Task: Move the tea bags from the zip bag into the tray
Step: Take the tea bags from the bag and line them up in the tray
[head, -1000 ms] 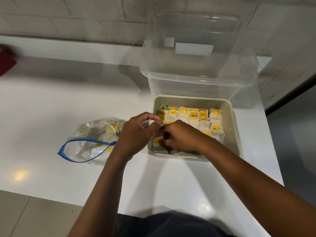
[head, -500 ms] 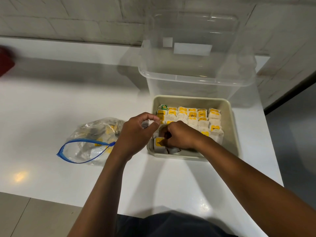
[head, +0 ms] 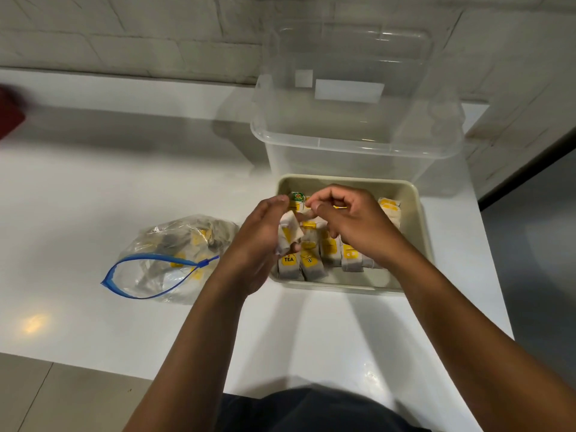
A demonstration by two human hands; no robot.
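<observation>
Over the tray: both hands raised close together above its left half
Left hand [head: 260,241]: fingers curled round a white and yellow tea bag [head: 290,233], held just above the rows
Right hand [head: 349,219]: fingertips pinched together near the left thumb; what they hold, I cannot tell
Tray [head: 417,213]: beige, on the white worktop [head: 131,182], packed with upright tea bags
Zip bag [head: 174,260]: left of the tray, open, more tea bags inside
Behind: clear plastic box [head: 355,120]
</observation>
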